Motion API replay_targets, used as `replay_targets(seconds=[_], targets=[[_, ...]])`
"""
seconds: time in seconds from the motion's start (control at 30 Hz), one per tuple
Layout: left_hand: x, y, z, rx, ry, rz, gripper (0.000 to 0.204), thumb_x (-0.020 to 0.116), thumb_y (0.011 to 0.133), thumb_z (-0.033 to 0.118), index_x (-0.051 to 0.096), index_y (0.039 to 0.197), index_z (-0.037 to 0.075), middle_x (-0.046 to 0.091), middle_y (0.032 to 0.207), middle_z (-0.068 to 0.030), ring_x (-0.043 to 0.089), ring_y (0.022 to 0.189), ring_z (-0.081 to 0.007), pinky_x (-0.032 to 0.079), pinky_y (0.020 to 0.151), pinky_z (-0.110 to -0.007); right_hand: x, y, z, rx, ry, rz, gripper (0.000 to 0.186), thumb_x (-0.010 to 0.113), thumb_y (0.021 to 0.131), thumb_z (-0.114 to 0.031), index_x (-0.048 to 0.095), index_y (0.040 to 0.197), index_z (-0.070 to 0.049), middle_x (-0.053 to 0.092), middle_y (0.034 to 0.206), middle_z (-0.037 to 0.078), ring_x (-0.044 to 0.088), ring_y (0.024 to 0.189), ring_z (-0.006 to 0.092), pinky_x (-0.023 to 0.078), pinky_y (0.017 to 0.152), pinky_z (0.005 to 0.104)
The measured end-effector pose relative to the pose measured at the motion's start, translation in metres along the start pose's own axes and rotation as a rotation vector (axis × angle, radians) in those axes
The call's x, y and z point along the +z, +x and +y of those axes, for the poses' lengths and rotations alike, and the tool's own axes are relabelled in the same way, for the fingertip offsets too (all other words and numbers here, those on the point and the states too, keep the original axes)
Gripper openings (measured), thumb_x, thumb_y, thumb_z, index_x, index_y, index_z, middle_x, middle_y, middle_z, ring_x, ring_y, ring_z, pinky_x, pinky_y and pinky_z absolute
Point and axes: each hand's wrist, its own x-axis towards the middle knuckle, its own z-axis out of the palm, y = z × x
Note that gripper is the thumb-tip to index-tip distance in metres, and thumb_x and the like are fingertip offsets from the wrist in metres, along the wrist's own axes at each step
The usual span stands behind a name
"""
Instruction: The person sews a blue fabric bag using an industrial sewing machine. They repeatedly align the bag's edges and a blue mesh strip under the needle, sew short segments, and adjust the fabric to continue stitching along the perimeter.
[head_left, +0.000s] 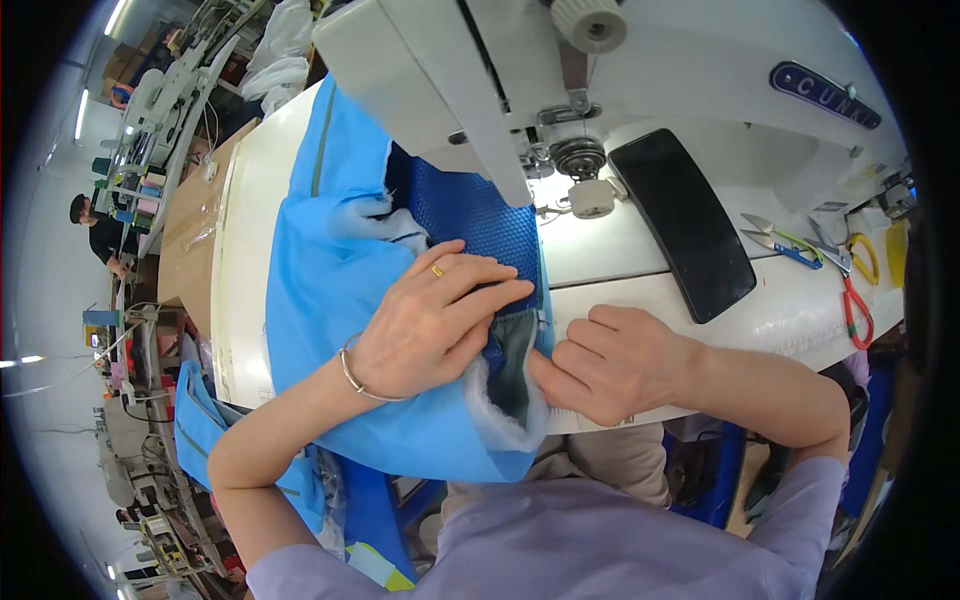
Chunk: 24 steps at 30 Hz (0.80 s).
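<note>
A light blue fabric piece [320, 260] with white padding and darker blue textured mesh [465, 210] lies under the white sewing machine's head [450, 70], reaching over the table's front edge. My left hand [440, 320], with a ring and a bracelet, grips the fabric from above, fingers bent over the mesh and a folded grey-green section [510, 380]. Right of it, my right hand [610, 360] has its fingers curled, pinching the fabric's padded edge beside a seam. The presser foot and needle area [555, 200] sit just beyond both hands.
A black phone [680, 225] and several scissors and snips [857, 310] lie on the table [240, 280] to the right. A cardboard sheet [185, 260] adjoins the left side. More blue fabric [195, 420] hangs lower left. A co-worker [105, 235] is among machines at far left.
</note>
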Motion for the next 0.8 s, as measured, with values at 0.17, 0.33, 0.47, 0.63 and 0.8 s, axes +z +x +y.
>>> replay_targets(seconds=[0.17, 0.33, 0.47, 0.63, 0.8], targets=[[-0.004, 0.006, 0.005, 0.040, 0.045, -0.048, 0.049, 0.066, 0.072, -0.001, 0.075, 0.118, 0.013, 0.065, 0.122, -0.0121, 0.064, 0.109, -0.0307, 0.046, 0.107, -0.054, 0.001, -0.004, 0.000, 0.037, 0.030, -0.090, 0.020, 0.066, 0.071, -0.017, 0.068, 0.085, -0.002, 0.049, 0.060, -0.002, 0.051, 0.055, 0.0118, 0.037, 0.049, 0.0266], [-0.006, 0.009, 0.005, 0.068, 0.083, -0.079, 0.051, 0.067, 0.069, 0.001, 0.074, 0.119, 0.012, 0.063, 0.121, -0.0129, 0.064, 0.107, -0.0311, 0.048, 0.104, -0.054, 0.003, -0.003, 0.002, 0.030, 0.067, -0.104, 0.021, 0.067, 0.071, -0.017, 0.069, 0.086, -0.002, 0.051, 0.060, -0.001, 0.054, 0.054, 0.0123, 0.038, 0.048, 0.0268], [-0.007, 0.014, 0.005, 0.085, 0.114, -0.077, 0.049, 0.068, 0.070, 0.001, 0.074, 0.117, 0.012, 0.064, 0.119, -0.0128, 0.064, 0.104, -0.0308, 0.050, 0.102, -0.051, 0.001, -0.002, 0.002, 0.042, 0.066, -0.125, 0.021, 0.067, 0.070, -0.016, 0.069, 0.086, -0.002, 0.052, 0.060, -0.001, 0.054, 0.054, 0.0120, 0.039, 0.048, 0.0268], [-0.013, 0.030, -0.008, 0.162, 0.184, -0.146, 0.041, 0.068, 0.074, 0.004, 0.074, 0.114, 0.012, 0.066, 0.113, -0.0114, 0.065, 0.100, -0.0309, 0.052, 0.100, -0.048, -0.001, 0.000, 0.002, 0.103, -0.006, -0.175, 0.021, 0.068, 0.070, -0.015, 0.068, 0.088, -0.004, 0.053, 0.061, -0.001, 0.054, 0.053, 0.0117, 0.041, 0.048, 0.0274], [-0.026, 0.042, -0.024, 0.189, 0.217, -0.080, 0.037, 0.064, 0.076, 0.002, 0.075, 0.111, 0.010, 0.068, 0.114, -0.0115, 0.066, 0.103, -0.0316, 0.051, 0.099, -0.045, 0.004, 0.003, 0.004, 0.270, 0.049, -0.117, 0.020, 0.071, 0.073, -0.013, 0.067, 0.090, -0.003, 0.053, 0.063, 0.000, 0.057, 0.056, 0.0155, 0.046, 0.051, 0.0307]])
